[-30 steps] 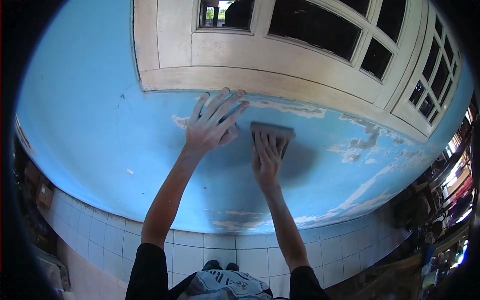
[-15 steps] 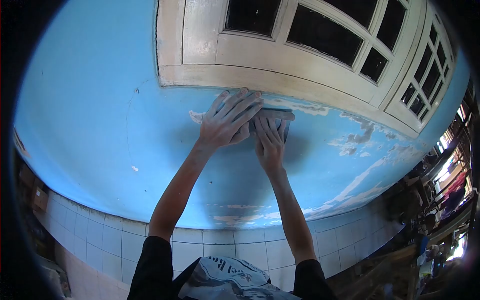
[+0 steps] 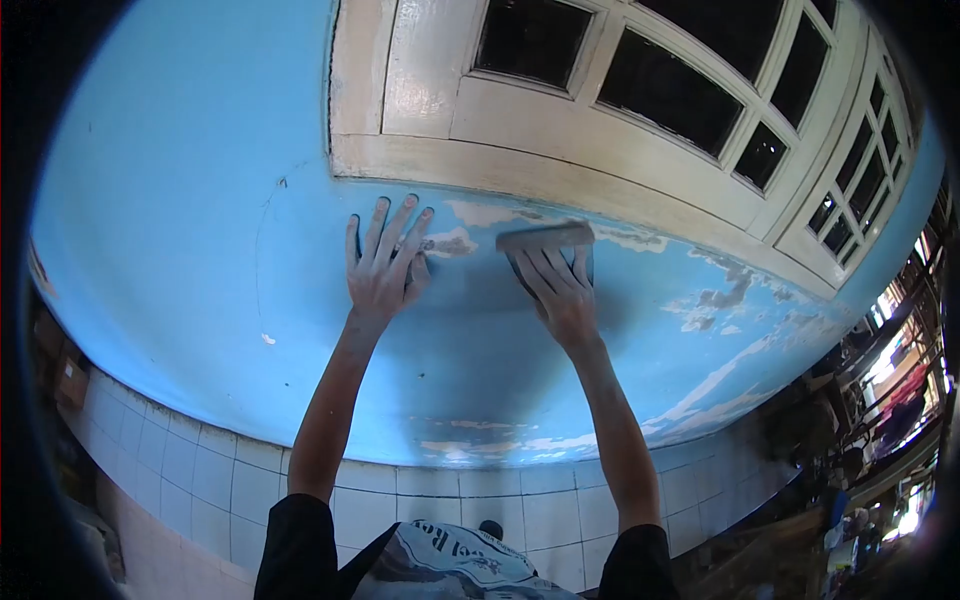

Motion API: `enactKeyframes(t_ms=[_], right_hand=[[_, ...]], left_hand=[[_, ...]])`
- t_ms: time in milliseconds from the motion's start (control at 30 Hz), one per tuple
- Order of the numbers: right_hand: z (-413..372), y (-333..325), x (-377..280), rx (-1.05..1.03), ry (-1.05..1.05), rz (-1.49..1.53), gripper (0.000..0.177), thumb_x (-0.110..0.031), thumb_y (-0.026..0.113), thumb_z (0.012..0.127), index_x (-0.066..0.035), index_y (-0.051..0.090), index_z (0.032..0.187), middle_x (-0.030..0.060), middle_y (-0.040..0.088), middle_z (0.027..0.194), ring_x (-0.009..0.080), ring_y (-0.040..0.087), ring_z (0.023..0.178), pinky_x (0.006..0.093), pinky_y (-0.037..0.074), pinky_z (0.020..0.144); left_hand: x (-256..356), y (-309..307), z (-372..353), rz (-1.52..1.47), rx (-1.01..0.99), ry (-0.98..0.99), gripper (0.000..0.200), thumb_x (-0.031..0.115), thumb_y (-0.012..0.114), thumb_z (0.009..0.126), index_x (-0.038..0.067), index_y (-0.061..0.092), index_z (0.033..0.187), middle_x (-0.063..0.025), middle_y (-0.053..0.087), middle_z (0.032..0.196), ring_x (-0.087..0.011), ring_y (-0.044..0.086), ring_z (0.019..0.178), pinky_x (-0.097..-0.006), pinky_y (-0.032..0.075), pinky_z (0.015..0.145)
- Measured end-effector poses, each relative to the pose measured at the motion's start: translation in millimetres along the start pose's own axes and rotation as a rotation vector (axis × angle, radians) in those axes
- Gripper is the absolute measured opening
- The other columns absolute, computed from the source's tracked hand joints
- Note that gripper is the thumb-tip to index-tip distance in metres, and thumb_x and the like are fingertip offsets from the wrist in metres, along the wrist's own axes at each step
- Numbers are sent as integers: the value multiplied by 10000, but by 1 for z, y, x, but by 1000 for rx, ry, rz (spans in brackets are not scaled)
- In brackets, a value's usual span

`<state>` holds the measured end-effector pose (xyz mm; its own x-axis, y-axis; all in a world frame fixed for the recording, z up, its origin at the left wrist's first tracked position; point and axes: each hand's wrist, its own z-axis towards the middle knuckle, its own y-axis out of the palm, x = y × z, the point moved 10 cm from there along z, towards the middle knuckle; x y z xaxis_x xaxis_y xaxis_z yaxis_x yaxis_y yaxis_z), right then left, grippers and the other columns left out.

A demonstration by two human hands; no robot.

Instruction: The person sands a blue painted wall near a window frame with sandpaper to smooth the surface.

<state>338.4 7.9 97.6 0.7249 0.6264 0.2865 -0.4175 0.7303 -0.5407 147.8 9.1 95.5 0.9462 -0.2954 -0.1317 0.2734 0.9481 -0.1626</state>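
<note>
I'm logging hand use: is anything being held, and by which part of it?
The right hand holds a flat grey block by its lower part, fingers spread below the top edge. The left hand, on the blue wall, shows nothing held.

2 hands [image 3: 378, 285] [image 3: 568, 305], 1 block [image 3: 545, 236], 2 sleeves [image 3: 300, 545] [image 3: 637, 562].

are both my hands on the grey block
No, only the right hand is on the grey block; the left hand lies spread on the blue wall.

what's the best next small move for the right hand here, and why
Probably slide the grey flat block right with the right hand, since rough white-and-grey patches mark the blue wall on that side.
</note>
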Motion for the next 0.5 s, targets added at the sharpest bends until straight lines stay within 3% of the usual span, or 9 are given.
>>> enactKeyframes(t_ms=[100, 233, 300, 500], right_hand=[[-31, 8, 1, -58, -115, -93, 513, -51, 671, 748, -121, 602, 1251, 19, 618, 1214, 218, 525, 1207, 547, 333, 1042], [-10, 3, -18, -45, -118, -56, 519, -79, 642, 747, -114, 591, 1263, 38, 576, 1274, 229, 492, 1242, 556, 351, 1038], [18, 3, -41, -81, -200, -350, 479, -186, 542, 844, -121, 537, 1318, 45, 456, 1403, 215, 435, 1281, 560, 349, 1060], [18, 9, -51, -140, -156, -474, 479, -232, 526, 846, -100, 540, 1307, 61, 452, 1398, 261, 395, 1309, 641, 314, 1056]], left_hand=[[-2, -1, 1, 26, 10, -15, 462, 238, 415, 883, 184, 547, 1322, -62, 495, 1394, -314, 426, 1308, -577, 257, 1066], [0, -3, 2, 20, 23, -27, 487, 232, 426, 854, 208, 553, 1323, -42, 500, 1394, -295, 444, 1298, -575, 274, 1061], [-1, -3, 2, 24, 17, -23, 483, 233, 418, 859, 204, 555, 1321, -46, 498, 1394, -299, 444, 1297, -574, 273, 1062], [-1, -4, 2, 24, 23, -18, 471, 237, 399, 875, 201, 561, 1315, -54, 501, 1390, -307, 441, 1298, -566, 267, 1069]])
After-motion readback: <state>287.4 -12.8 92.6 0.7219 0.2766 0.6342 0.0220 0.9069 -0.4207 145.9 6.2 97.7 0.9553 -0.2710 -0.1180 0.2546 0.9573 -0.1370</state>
